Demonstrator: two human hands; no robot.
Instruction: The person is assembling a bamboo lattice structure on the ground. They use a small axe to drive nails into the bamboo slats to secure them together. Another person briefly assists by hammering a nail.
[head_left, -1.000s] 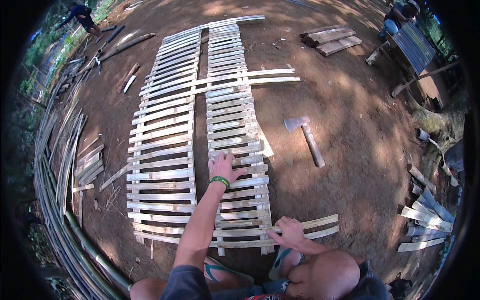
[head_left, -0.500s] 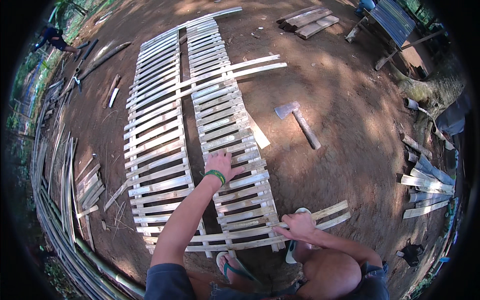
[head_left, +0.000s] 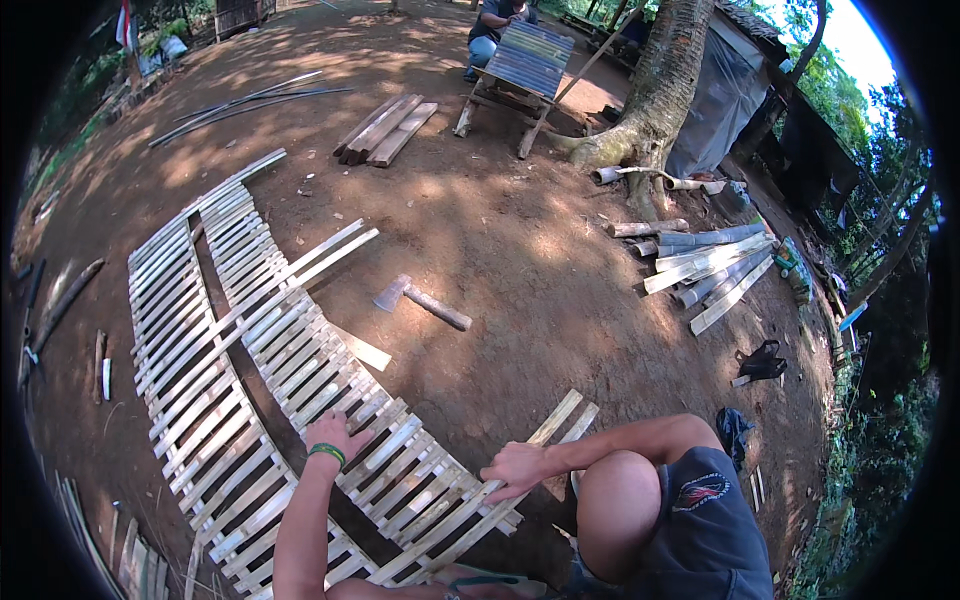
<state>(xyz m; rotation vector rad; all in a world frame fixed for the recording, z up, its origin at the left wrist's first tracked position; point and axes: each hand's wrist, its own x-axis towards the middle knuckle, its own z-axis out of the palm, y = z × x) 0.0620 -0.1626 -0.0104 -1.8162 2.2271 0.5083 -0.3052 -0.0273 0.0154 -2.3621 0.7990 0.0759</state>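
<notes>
A long panel of pale bamboo slats (head_left: 250, 340) lies flat on the bare dirt in two side-by-side rows. My left hand (head_left: 332, 436), with a green wristband, rests palm down on the slats near the panel's near end, fingers spread. My right hand (head_left: 513, 468) presses on a long pale cross strip (head_left: 520, 450) that runs diagonally under the slats at the near right edge. My bent right knee is beside that hand. A hatchet (head_left: 420, 301) with a wooden handle lies on the dirt to the right of the panel, apart from both hands.
A stack of planks (head_left: 385, 128) lies farther off. A person sits at a small bench with a corrugated top (head_left: 528, 62). Split bamboo poles (head_left: 705, 265) lie near a tree trunk (head_left: 660, 90). A dark bag (head_left: 762, 360) is at right.
The view has swung up and right, bringing the tree, bench and bamboo poles into sight. Both hands stay on the slat panel in about the same places.
</notes>
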